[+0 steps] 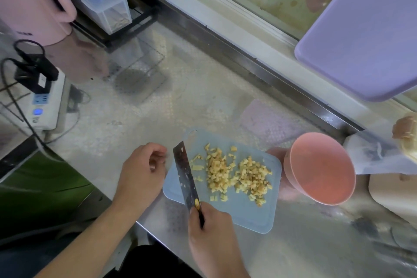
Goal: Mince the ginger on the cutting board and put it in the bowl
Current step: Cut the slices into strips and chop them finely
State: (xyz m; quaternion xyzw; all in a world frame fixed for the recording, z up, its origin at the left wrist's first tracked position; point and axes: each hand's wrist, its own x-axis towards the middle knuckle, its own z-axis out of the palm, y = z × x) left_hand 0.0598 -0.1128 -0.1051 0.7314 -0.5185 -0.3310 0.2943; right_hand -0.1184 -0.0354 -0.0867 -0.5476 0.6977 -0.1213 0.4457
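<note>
Head view: diced ginger spread in two loose heaps on pale blue cutting board, well short of fine mince. Right hand wrapped round handle of dark knife, blade edge-down at board's left side, beside the pieces. Left hand loosely curled, holding nothing, just off board's left edge. Pink bowl tilted, touching board's right end, no ginger visible inside. Step in hand, seemingly: chopping. Next: gather heaps, rock blade through, then scrape toward bowl.
</note>
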